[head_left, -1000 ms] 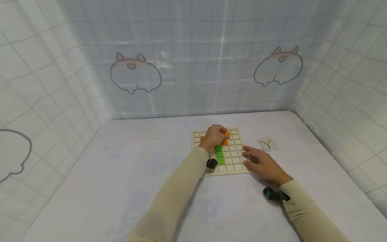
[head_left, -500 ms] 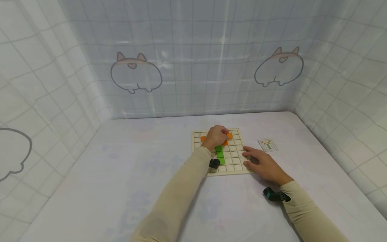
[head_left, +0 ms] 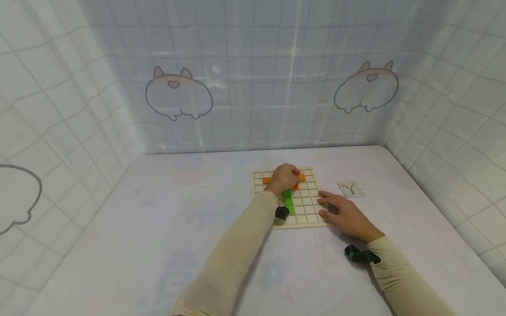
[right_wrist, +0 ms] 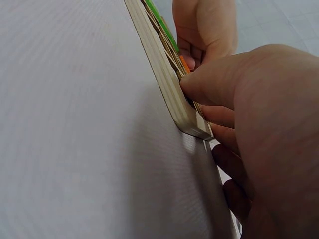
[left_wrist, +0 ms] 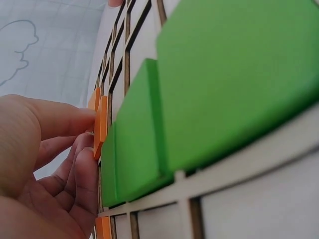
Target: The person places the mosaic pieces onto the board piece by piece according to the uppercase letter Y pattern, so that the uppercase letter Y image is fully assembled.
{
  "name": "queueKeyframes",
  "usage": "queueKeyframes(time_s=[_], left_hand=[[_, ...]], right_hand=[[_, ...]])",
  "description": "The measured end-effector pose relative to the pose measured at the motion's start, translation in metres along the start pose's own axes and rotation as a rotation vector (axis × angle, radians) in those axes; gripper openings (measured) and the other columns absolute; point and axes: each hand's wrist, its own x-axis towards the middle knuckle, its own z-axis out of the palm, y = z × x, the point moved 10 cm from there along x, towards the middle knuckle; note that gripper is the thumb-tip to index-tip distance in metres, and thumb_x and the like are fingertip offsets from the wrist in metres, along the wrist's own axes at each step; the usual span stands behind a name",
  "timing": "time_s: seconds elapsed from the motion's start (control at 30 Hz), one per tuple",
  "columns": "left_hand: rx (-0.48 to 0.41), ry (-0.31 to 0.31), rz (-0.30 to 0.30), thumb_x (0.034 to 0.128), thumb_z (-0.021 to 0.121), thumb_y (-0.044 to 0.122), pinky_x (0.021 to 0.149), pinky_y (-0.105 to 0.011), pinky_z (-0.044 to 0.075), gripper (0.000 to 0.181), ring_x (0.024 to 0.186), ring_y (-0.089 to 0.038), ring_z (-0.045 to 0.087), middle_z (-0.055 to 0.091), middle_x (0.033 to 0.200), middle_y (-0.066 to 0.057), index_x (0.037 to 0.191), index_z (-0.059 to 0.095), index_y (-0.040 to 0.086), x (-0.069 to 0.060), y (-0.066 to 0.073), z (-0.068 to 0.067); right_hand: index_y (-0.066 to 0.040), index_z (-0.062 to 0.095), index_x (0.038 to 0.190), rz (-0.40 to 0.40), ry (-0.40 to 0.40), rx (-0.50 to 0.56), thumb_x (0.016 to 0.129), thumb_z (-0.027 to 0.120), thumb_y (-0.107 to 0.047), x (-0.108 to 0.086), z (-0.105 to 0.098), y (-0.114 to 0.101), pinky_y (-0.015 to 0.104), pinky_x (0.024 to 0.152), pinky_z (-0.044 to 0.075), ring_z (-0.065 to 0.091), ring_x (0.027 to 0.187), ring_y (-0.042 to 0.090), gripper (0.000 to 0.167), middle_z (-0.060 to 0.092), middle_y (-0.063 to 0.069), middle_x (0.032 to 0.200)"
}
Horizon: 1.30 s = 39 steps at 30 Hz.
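A pale wooden grid board (head_left: 308,206) lies on the table. My left hand (head_left: 283,179) reaches over its far part, thumb and fingers bent at an orange square tile (head_left: 302,177) in the grid's upper right. The left wrist view has the thumb and fingertips against orange tiles (left_wrist: 102,127); which fingers pinch is partly hidden. Green tiles (head_left: 288,201) form a column, with another orange tile (head_left: 295,187) just above and one (head_left: 266,180) left of the hand. My right hand (head_left: 344,215) rests on the board's right edge, fingers spread and relaxed, its thumb touching the near corner.
A small printed card (head_left: 351,189) with an orange and green grid pattern lies right of the board. White table (head_left: 158,245) surrounds both. A tiled-pattern curtain (head_left: 253,87) encloses the back and sides.
My left hand has shifted slightly right with the orange tile, which now lies flatter in the grid's upper right. The right hand has stayed at the board's edge.
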Motion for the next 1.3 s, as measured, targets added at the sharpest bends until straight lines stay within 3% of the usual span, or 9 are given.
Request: queueKeyframes(time_s=[0.37,0.7,0.83,1.0,1.17,1.3], left_hand=[[-0.040,-0.014,-0.049,0.0942,0.070,0.016,0.082,-0.032,0.053,0.020,0.096,-0.015,0.062,0.069,0.112,0.002,0.113,0.076,0.015,0.000,-0.002,0.001],[-0.045,0.009,-0.056,0.0934,0.072,0.018,0.081,-0.031,0.054,0.020,0.095,-0.015,0.062,0.070,0.112,0.001,0.113,0.076,0.014,-0.003,-0.007,-0.004],[-0.051,0.008,-0.013,0.0938,0.071,0.019,0.079,-0.030,0.053,0.020,0.094,-0.015,0.062,0.070,0.111,0.001,0.113,0.076,0.014,-0.001,-0.010,-0.006],[-0.148,0.012,0.095,0.0986,0.064,0.022,0.081,-0.030,0.052,0.024,0.095,-0.014,0.061,0.068,0.111,0.002,0.118,0.074,0.012,-0.004,-0.012,-0.013],[-0.250,0.032,0.163,0.1034,0.058,0.025,0.084,-0.033,0.052,0.029,0.101,-0.013,0.060,0.066,0.113,0.005,0.125,0.069,0.009,-0.023,-0.016,-0.030],[-0.216,0.020,0.161,0.1040,0.057,0.028,0.083,-0.034,0.053,0.032,0.101,-0.015,0.061,0.066,0.112,0.004,0.126,0.068,0.008,-0.043,-0.028,-0.045]], right_hand=[[-0.004,0.062,0.134,0.000,-0.013,0.010,0.099,0.065,-0.027,0.001,0.001,0.002,0.058,0.112,0.028,0.034,0.143,0.038,0.042,0.044,0.013,0.153],[-0.004,0.062,0.134,-0.007,-0.020,0.018,0.099,0.065,-0.027,0.007,0.006,0.001,0.059,0.112,0.028,0.034,0.143,0.038,0.042,0.044,0.012,0.153],[-0.004,0.062,0.134,-0.007,-0.023,0.016,0.099,0.066,-0.026,0.010,0.007,-0.001,0.058,0.112,0.028,0.034,0.143,0.038,0.041,0.044,0.013,0.153],[-0.004,0.063,0.133,-0.012,-0.020,0.018,0.099,0.066,-0.026,0.010,0.007,0.000,0.058,0.112,0.027,0.035,0.143,0.038,0.040,0.044,0.013,0.153],[-0.006,0.063,0.134,0.027,-0.010,0.032,0.099,0.066,-0.028,0.003,0.004,0.006,0.058,0.112,0.029,0.035,0.143,0.037,0.042,0.044,0.010,0.154],[-0.005,0.064,0.133,0.080,0.054,0.005,0.099,0.066,-0.025,-0.005,-0.007,0.014,0.055,0.108,0.036,0.045,0.137,0.035,0.039,0.052,0.009,0.147]])
